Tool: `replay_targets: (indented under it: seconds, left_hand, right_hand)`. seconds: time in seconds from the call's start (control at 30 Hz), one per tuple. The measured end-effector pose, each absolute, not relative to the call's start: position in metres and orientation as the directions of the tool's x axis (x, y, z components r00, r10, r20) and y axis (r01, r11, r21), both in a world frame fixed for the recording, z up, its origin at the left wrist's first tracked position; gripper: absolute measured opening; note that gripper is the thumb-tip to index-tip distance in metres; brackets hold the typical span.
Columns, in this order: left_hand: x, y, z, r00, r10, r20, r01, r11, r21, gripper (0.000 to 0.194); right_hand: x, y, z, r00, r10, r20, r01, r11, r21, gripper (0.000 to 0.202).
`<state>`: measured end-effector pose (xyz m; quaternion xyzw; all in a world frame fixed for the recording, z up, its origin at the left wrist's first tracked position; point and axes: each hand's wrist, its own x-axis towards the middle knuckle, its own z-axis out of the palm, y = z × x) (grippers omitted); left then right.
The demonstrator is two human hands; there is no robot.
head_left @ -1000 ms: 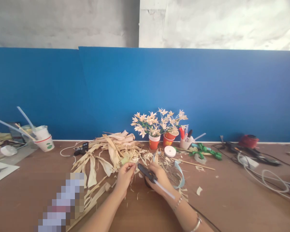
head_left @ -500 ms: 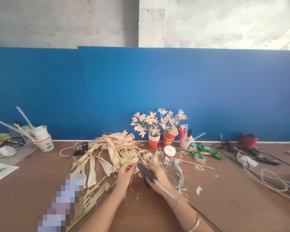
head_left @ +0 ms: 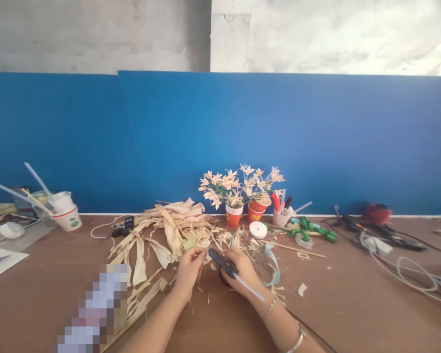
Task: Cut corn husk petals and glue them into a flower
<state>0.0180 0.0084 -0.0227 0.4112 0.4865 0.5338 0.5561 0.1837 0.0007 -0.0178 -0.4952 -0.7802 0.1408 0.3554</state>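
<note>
My right hand (head_left: 241,271) is wrapped round a black glue gun (head_left: 223,262), with a clear glue stick (head_left: 250,287) coming out of its back end. The gun's tip points up and left, close to the fingers of my left hand (head_left: 190,269). Those fingers are pinched together, and whatever lies between them is too small to make out. Just beyond both hands lie pale husk scraps (head_left: 202,235), and a heap of dried husks (head_left: 172,223) spreads to the left.
Red paper cups (head_left: 234,216) hold pale flowers (head_left: 228,184) at the back. Nearby are a white spool (head_left: 257,229), a cup of tools (head_left: 281,215) and green wrapped stems (head_left: 312,229). White cables (head_left: 404,269) lie right; a white cup (head_left: 68,219) stands left.
</note>
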Motion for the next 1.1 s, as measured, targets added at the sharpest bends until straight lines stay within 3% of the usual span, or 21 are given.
replay_targets:
  seconds: [0.43, 0.73, 0.83, 0.93, 1.0, 1.1]
  left_hand:
    - [0.017, 0.01, -0.025, -0.06, 0.993, -0.1, -0.172, 0.089, 0.981, 0.035]
    - [0.016, 0.01, -0.028, -0.07, 0.998, 0.0, -0.096, -0.006, 0.995, 0.033]
    - [0.013, 0.013, -0.028, -0.092, 0.989, 0.111, 0.027, -0.109, 0.994, 0.025]
    - [0.007, 0.014, -0.026, -0.108, 0.929, 0.355, 0.281, -0.314, 0.907, 0.015]
    - [0.004, 0.012, -0.024, -0.036, 0.883, 0.468, 0.433, -0.408, 0.804, 0.011]
    - [0.003, 0.007, -0.024, 0.129, 0.855, 0.502, 0.543, -0.484, 0.686, 0.016]
  right_hand:
    - [0.185, 0.0, -0.016, -0.265, 0.868, 0.419, 0.669, 0.478, -0.569, 0.011]
    - [0.188, 0.0, -0.014, -0.262, 0.873, 0.412, 0.688, 0.468, -0.555, 0.008]
    - [0.189, -0.002, -0.009, -0.276, 0.877, 0.392, 0.717, 0.46, -0.524, 0.006]
    - [0.189, -0.006, 0.001, -0.328, 0.87, 0.369, 0.734, 0.48, -0.481, 0.005]
    - [0.188, -0.009, 0.008, -0.39, 0.848, 0.358, 0.716, 0.524, -0.461, 0.007]
    - [0.191, -0.011, 0.019, -0.394, 0.851, 0.348, 0.713, 0.522, -0.468, 0.008]
